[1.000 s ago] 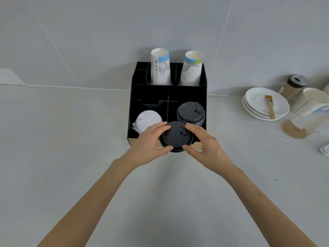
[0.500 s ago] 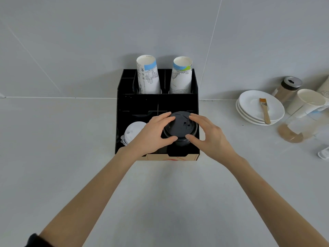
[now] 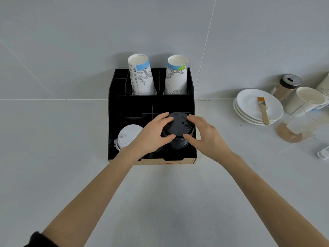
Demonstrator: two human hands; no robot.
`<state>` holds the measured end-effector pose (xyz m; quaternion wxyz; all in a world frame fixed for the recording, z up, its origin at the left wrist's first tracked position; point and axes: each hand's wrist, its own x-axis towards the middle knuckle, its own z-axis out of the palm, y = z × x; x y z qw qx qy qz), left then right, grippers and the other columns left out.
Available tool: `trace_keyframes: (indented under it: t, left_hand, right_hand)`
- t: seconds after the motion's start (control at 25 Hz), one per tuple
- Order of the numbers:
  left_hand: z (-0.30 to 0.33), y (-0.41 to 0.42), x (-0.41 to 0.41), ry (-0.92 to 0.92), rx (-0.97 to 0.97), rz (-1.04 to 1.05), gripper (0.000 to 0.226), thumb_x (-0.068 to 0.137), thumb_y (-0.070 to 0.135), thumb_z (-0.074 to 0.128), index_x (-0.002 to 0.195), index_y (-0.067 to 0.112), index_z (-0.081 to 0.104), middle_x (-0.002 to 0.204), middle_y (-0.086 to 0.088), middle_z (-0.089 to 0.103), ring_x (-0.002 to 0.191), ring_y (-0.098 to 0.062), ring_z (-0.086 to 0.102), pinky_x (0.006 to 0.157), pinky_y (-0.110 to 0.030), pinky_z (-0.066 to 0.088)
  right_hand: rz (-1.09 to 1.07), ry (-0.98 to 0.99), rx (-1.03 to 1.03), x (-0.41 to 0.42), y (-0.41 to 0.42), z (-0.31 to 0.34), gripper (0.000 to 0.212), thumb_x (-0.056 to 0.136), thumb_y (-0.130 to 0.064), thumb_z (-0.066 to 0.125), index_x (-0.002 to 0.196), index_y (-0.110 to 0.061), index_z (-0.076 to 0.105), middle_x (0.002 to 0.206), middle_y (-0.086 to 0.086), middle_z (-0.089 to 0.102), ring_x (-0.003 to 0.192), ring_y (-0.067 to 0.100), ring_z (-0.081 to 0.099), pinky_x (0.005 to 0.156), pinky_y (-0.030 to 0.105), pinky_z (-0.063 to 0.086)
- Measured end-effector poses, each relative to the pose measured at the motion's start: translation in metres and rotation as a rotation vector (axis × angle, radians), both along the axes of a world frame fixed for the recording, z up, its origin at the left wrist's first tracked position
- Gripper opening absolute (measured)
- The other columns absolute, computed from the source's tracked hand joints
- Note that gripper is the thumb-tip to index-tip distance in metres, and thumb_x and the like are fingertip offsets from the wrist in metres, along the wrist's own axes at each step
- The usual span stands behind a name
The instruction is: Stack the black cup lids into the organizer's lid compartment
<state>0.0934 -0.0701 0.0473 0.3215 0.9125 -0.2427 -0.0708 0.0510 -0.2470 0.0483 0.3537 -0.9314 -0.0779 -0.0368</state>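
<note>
Both hands clamp the round black plastic cup lid (image 3: 178,124) between their fingers, left hand (image 3: 153,133) and right hand (image 3: 206,135) on opposite edges, atop the lid stack in the black compartmented organizer (image 3: 151,104), front right compartment.

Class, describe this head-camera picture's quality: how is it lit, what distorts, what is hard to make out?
Head view: soft, even light with faint shadows; wide-angle bending curves the wall seams and counter edge; the black lids blend into the black organizer; the clear pitcher at right is hard to make out.
</note>
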Motion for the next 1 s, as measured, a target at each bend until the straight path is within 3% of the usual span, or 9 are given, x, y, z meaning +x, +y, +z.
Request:
trace_keyframes:
  t: [0.2,0.4,0.8,1.0]
  left_hand:
    - [-0.006,0.002,-0.002,0.026,-0.052,0.03,0.058,0.081,0.026,0.06,0.132,0.016,0.035,0.148,-0.003,0.027,0.134,-0.018,0.028,0.104,-0.024,0.022]
    - [-0.009,-0.001,-0.006,0.036,-0.067,0.035,0.057,0.082,0.026,0.059,0.132,0.017,0.033,0.149,-0.001,0.023,0.134,-0.016,0.027,0.102,-0.022,0.021]
    - [-0.005,-0.003,-0.012,0.054,-0.038,0.025,0.057,0.083,0.024,0.057,0.133,0.016,0.031,0.151,-0.002,0.019,0.135,-0.018,0.026,0.103,-0.024,0.024]
    - [0.009,-0.002,-0.011,0.037,0.059,0.008,0.061,0.083,0.027,0.057,0.134,0.013,0.028,0.152,-0.006,0.014,0.136,-0.023,0.024,0.108,-0.037,0.027]
  right_hand:
    - [-0.004,-0.005,0.02,-0.001,0.002,-0.005,0.052,0.084,-0.019,0.058,0.131,-0.01,0.037,0.141,0.007,0.04,0.126,0.021,0.041,0.102,0.024,0.031]
    - [-0.043,0.003,0.096,-0.009,0.005,-0.014,0.052,0.086,-0.019,0.055,0.133,-0.014,0.033,0.145,0.002,0.034,0.13,0.016,0.036,0.099,0.012,0.024]
    - [-0.062,0.025,0.115,-0.017,0.007,-0.014,0.051,0.087,-0.021,0.054,0.134,-0.016,0.033,0.146,0.002,0.034,0.131,0.018,0.035,0.103,0.024,0.029]
    - [-0.047,0.034,0.04,-0.015,0.005,0.0,0.055,0.086,-0.023,0.056,0.134,-0.017,0.031,0.145,0.005,0.034,0.131,0.021,0.035,0.108,0.03,0.028]
